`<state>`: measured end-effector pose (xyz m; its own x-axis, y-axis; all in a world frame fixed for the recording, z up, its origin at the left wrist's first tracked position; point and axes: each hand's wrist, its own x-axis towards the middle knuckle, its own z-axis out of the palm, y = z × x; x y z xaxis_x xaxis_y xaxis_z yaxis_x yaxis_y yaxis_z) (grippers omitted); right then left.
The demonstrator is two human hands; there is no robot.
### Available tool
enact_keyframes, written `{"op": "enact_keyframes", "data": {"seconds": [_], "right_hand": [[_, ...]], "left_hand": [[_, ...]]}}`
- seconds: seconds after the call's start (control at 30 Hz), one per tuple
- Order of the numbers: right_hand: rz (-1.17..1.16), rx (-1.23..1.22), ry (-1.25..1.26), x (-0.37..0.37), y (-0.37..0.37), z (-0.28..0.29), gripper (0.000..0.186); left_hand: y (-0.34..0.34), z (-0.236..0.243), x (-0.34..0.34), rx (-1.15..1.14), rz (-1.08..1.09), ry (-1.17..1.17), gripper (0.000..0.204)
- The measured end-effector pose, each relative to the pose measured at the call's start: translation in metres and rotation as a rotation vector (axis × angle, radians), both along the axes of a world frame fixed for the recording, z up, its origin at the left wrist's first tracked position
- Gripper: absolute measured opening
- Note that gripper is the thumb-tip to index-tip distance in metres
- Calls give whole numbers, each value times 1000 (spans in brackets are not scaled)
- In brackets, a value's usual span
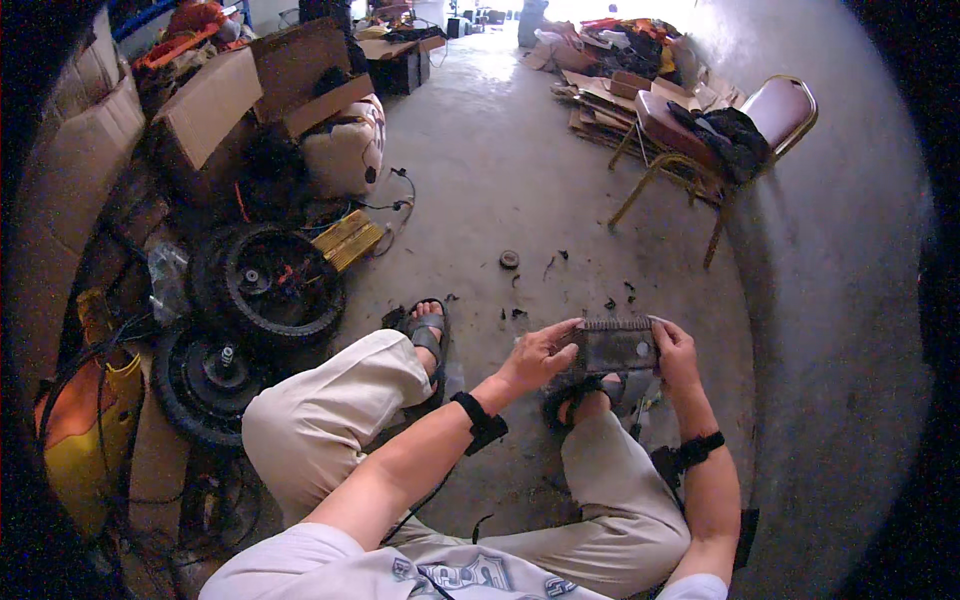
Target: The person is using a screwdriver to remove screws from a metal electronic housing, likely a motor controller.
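Between my two hands is a dark, flat rectangular metal case (612, 352) with ridged fins along its upper edge and a pale round spot near its right end. My left hand (538, 358) grips the left end, fingertips at the top corner. Closed on the opposite end is my right hand (677, 355), its fingers partly hidden. The case is held in the air above my right foot, over the concrete floor (465, 215). Both wrists wear black straps.
Two black-tyred wheels (285, 325) lie at left beside a gold finned metal box (348, 240). Open cardboard boxes (205, 108) and cables crowd that side. A small round part (509, 260) and dark scraps dot the floor ahead. A padded chair (680, 135) stands by the right wall.
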<state>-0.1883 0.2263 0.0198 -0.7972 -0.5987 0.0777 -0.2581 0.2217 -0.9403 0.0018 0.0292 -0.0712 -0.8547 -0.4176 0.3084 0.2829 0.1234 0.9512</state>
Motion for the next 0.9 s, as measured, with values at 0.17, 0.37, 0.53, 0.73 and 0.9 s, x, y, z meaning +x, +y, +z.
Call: {"op": "enact_keyframes", "data": {"seconds": [0.17, 0.37, 0.53, 0.73, 0.9], "right_hand": [[48, 20, 143, -10, 5, -11, 34], [9, -12, 52, -18, 10, -19, 31], [-1, -30, -35, -18, 13, -22, 27], [29, -111, -54, -26, 15, -30, 27], [32, -80, -107, -39, 20, -37, 29]], "left_hand": [[-6, 1, 1, -150, 12, -28, 51], [-10, -1, -3, -304, 4, -37, 45], [-4, -1, -6, -283, 85, 29, 40], [-6, -2, -6, -320, 140, 2, 38], [-7, -5, -11, -280, 138, 3, 37]]}}
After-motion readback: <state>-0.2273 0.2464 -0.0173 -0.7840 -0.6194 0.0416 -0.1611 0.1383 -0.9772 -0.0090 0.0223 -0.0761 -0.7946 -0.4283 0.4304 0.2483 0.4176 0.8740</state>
